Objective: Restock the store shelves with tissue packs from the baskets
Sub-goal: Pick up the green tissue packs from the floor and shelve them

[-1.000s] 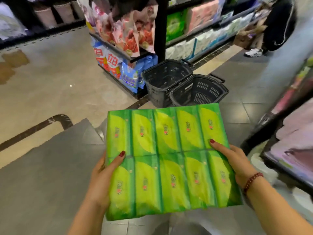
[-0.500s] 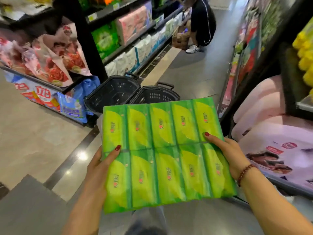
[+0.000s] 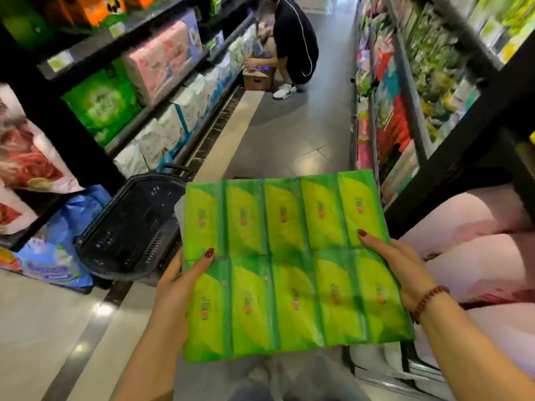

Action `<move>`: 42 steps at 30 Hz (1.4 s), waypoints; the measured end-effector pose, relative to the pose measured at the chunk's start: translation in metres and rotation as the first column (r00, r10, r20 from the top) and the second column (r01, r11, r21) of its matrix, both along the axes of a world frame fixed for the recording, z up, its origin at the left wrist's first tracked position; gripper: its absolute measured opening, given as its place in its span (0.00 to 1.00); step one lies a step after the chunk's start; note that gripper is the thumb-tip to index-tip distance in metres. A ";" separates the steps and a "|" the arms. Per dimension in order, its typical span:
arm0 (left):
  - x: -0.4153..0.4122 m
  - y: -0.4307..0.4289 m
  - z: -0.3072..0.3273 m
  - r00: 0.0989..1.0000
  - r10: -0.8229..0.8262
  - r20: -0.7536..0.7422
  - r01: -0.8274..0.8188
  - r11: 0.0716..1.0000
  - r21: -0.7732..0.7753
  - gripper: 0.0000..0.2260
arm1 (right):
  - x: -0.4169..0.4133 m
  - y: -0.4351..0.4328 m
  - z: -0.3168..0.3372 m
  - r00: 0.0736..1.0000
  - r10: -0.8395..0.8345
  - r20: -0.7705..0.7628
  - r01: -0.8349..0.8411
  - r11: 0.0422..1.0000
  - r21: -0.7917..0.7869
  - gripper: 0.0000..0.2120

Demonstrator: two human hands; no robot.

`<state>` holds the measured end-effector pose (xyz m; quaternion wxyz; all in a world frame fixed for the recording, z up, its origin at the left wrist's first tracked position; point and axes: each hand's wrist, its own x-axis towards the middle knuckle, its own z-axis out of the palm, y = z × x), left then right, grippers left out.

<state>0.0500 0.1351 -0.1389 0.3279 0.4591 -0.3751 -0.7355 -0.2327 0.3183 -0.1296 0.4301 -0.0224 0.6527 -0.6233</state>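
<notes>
A flat green multipack of tissue packs (image 3: 289, 264), two rows of small packs, is held level in front of me. My left hand (image 3: 179, 287) grips its left edge, thumb on top. At the right edge my right hand (image 3: 396, 267) holds it the same way, thumb on top, a bead bracelet on the wrist. A dark plastic basket (image 3: 130, 227) stands on the floor to the left of the pack; its inside looks dark and I cannot tell what it holds. The pack hides anything behind it.
Shelves of tissue and paper goods (image 3: 150, 91) line the left side of the aisle, and more shelves (image 3: 411, 91) line the right. Pink packs (image 3: 477, 256) lie on the low right shelf beside my right hand. A person in black (image 3: 292, 44) crouches by a cardboard box (image 3: 257, 78) down the aisle.
My view has swung right, from the aisle end to looking down the aisle. The baskets slid left in view; the pack stays in both hands with the same grip.
</notes>
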 end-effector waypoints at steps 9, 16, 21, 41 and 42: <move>-0.144 -0.089 -0.018 0.997 0.001 0.080 0.000 1.000 -0.011 0.22 | -0.150 -0.102 -0.016 0.999 0.015 0.043 -0.018 0.998 0.052 0.24; -0.225 -0.144 -0.017 0.995 0.032 0.098 -0.035 0.999 0.036 0.27 | -0.249 -0.177 -0.012 0.997 0.070 0.037 -0.071 0.997 0.035 0.23; -0.275 -0.194 -0.013 0.994 0.061 0.093 -0.065 0.997 0.036 0.25 | -0.304 -0.231 -0.019 0.993 0.108 0.039 -0.108 0.994 0.012 0.22; -0.462 -0.379 0.000 0.935 0.350 0.059 -0.352 0.936 0.025 0.27 | -0.519 -0.507 -0.019 0.913 0.407 0.008 -0.407 0.913 -0.002 0.26; -0.471 -0.383 0.001 0.925 0.377 0.057 -0.378 0.926 0.012 0.27 | -0.529 -0.521 -0.018 0.900 0.435 0.015 -0.435 0.900 -0.001 0.25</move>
